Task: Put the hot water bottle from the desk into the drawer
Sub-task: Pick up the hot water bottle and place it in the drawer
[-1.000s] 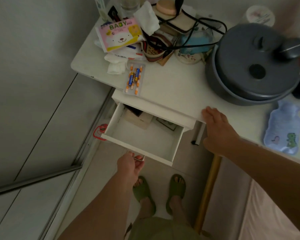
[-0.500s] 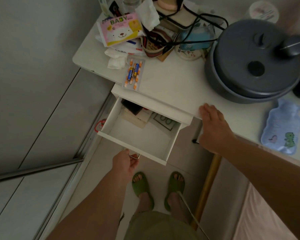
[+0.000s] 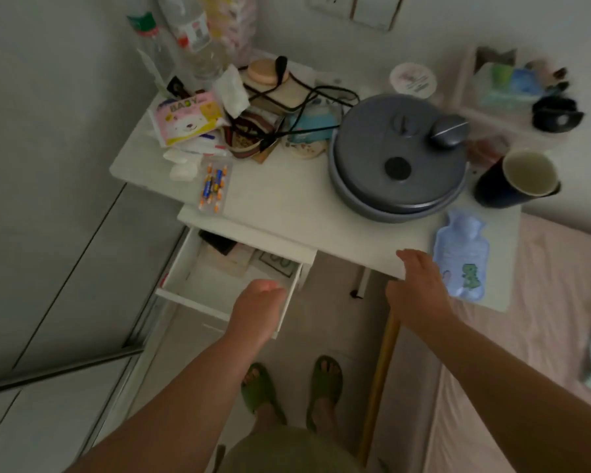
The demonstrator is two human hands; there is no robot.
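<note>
Both hands are empty now: the left hand [image 3: 258, 303] has released the opened drawer [image 3: 219, 295], the right hand [image 3: 418, 288] seemingly nearing the hot water bottle [image 3: 461, 254].

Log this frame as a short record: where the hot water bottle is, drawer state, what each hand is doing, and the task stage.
hot water bottle: flat on the desk, front right corner, beside the grey pot
drawer: pulled open, a few items at the back, front part bare
left hand: over the drawer's front right corner, holding nothing
right hand: open at the desk's front edge, just left of the bottle, not gripping it
stage: drawer open, bottle not yet picked up
</note>
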